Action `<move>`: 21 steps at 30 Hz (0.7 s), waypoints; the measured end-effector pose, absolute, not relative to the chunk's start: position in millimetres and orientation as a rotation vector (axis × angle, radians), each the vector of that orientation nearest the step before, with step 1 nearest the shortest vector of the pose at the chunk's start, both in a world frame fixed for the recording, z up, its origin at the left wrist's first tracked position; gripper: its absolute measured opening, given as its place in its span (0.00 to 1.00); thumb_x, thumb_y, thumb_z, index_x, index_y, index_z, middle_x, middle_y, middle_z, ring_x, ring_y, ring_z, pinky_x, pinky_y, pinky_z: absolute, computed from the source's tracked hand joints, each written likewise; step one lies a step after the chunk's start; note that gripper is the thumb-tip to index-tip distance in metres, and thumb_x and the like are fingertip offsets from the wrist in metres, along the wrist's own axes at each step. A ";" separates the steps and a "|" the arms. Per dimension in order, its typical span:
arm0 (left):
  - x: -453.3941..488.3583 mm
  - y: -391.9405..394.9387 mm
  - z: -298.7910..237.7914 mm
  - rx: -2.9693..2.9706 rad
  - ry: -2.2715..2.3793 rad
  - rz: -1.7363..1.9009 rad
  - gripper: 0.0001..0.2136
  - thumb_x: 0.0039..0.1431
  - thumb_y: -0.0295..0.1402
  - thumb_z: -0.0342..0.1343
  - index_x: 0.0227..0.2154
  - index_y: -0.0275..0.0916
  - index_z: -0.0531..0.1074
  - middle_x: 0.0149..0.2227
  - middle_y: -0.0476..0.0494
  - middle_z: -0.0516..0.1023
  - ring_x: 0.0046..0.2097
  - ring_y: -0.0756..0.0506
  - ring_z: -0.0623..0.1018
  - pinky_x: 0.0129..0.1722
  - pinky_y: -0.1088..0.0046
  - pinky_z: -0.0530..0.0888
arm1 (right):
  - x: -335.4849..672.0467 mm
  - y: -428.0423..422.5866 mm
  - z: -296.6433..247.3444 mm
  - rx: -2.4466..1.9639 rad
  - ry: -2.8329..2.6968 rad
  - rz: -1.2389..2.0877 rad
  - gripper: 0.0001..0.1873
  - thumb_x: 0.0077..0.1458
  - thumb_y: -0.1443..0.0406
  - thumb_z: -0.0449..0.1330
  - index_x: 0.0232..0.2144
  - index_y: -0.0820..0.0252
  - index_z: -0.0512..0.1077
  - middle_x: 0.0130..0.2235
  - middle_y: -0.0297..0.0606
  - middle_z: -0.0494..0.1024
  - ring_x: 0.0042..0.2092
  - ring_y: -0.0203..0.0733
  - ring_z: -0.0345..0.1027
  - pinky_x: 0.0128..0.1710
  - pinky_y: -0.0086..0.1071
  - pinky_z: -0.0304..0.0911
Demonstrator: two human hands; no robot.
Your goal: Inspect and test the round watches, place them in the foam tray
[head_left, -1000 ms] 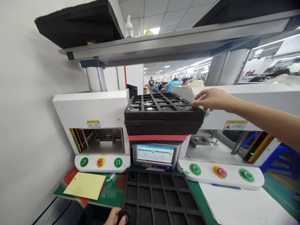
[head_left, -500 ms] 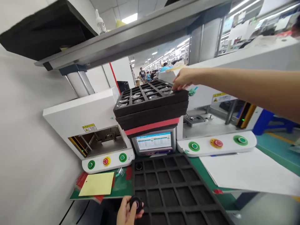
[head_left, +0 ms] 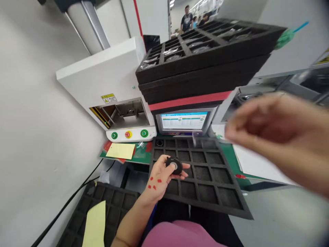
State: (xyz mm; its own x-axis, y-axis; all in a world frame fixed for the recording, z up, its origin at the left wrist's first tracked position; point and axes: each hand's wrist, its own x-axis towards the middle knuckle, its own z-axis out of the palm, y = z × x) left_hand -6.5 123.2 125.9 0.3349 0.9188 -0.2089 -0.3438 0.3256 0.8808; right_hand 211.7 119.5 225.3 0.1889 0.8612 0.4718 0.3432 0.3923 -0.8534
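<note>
My left hand is closed on a black round part with a light centre ring, thumb on top. It is over the near left side of a black foam tray with square pockets. Several red marks show on its wrist. Blurred by motion, my right hand is over the right side, thumb and fingers drawn together. Just left of its fingertips is a smeared clear plastic piece, above the tray's far edge. Another black round part sits in the tray's far left pocket.
Stacked foam trays holding clear-wrapped parts rise above a small screen. A white press with buttons stands at left. Below it lie a yellow card and another foam tray. White paper lies at right.
My right hand has come down and toward me from the top stacked tray, with a clear piece now by its fingertips. My left hand still holds the black round part. The view has tilted down.
</note>
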 end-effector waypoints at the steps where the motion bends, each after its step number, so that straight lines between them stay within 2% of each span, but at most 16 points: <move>1: -1.7 122.0 125.7 0.860 0.813 0.938 0.20 0.47 0.44 0.68 0.30 0.36 0.66 0.33 0.37 0.83 0.24 0.53 0.74 0.25 0.79 0.69 | 206.1 103.7 203.6 -1.148 -1.411 0.627 0.15 0.48 0.56 0.68 0.36 0.55 0.71 0.28 0.32 0.76 0.26 0.32 0.69 0.23 0.23 0.66; 4: 9.5 118.2 123.8 0.927 0.786 0.886 0.19 0.51 0.45 0.65 0.34 0.33 0.71 0.33 0.36 0.82 0.19 0.57 0.66 0.20 0.81 0.62 | 191.3 74.1 153.4 -1.146 -1.315 0.846 0.13 0.52 0.56 0.66 0.37 0.51 0.68 0.25 0.32 0.74 0.24 0.36 0.68 0.20 0.25 0.65; 11: 20.4 110.2 118.8 1.022 0.796 0.868 0.25 0.57 0.52 0.56 0.38 0.31 0.77 0.26 0.42 0.77 0.21 0.53 0.68 0.22 0.76 0.67 | 179.8 71.3 116.1 -1.058 -1.138 1.230 0.16 0.55 0.57 0.64 0.41 0.51 0.62 0.26 0.29 0.73 0.24 0.34 0.64 0.23 0.26 0.60; 15: 21.8 107.8 118.2 1.083 0.800 0.896 0.30 0.58 0.58 0.51 0.38 0.29 0.76 0.22 0.46 0.72 0.22 0.51 0.69 0.24 0.75 0.68 | 183.0 73.3 114.7 -1.108 -1.125 1.205 0.18 0.55 0.56 0.64 0.41 0.51 0.60 0.27 0.28 0.73 0.23 0.31 0.59 0.22 0.24 0.56; 21: 22.0 107.2 127.0 1.219 0.912 0.804 0.27 0.55 0.54 0.58 0.40 0.31 0.74 0.23 0.49 0.70 0.22 0.53 0.68 0.26 0.74 0.71 | 180.5 72.5 115.3 -1.202 -1.137 1.113 0.20 0.53 0.53 0.64 0.41 0.53 0.60 0.27 0.30 0.73 0.22 0.33 0.60 0.21 0.26 0.58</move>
